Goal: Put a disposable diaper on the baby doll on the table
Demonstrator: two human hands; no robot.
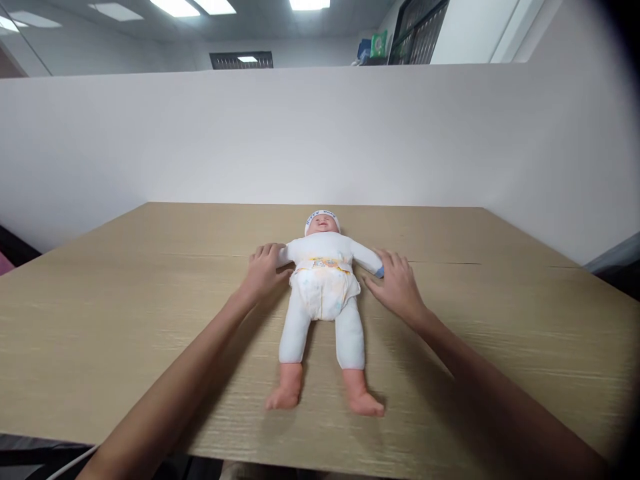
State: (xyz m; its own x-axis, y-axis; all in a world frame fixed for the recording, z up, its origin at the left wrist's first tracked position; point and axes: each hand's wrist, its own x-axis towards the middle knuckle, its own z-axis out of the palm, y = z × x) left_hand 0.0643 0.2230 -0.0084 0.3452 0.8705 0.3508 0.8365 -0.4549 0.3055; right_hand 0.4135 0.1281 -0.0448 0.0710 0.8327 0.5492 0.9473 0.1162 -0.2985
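the white-clothed baby doll in a diaper (324, 293) lay lengthwise between both hands, head away, the left hand (262, 272) clasping one doll arm, the right hand (396, 285) resting open on the other.

The doll (324, 293) lay on its back on the surface (125, 320), head toward the partition wall (300, 133) behind; the left hand (263, 272) rested left of it, the right hand (397, 285) right.

Soft white cloth doll (324, 293) with smooth plastic feet, on a matt wood-grain table (125, 313).
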